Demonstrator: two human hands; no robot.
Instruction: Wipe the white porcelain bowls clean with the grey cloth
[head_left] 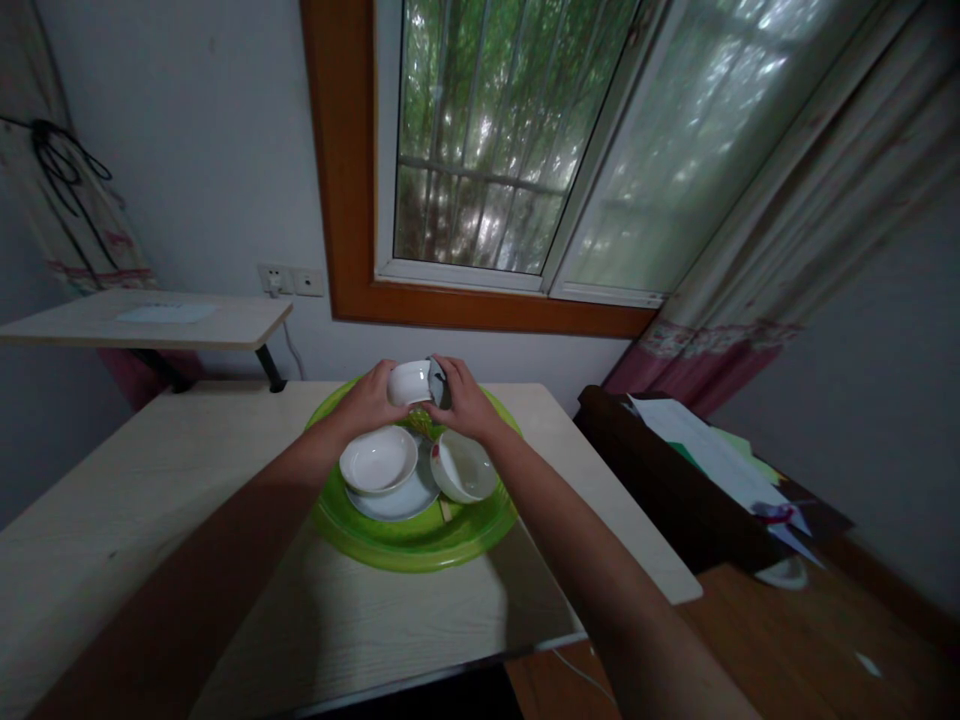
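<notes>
Above the far part of a round green plastic basin [409,555], a white cup [409,383] lies sideways between my hands. My left hand [373,398] grips its left end, thumb below and fingers above. My right hand [466,402] curls round the right end, where a greyish part with a dark mark shows; whether that is a separate piece, I cannot tell. Just below, a white bowl [379,458] rests over a white plate [397,500] in the basin. To its right, another bowl [466,468] with a red pattern leans tilted. Something yellow-green and shiny sits under my hands, mostly hidden.
The basin stands on a pale wooden table [150,470], near its right edge. A raised shelf [142,318] with a sheet of paper is at left. Behind are a wall socket [291,281] and a window [487,140]. Papers [712,455] lie on a dark brown piece at right.
</notes>
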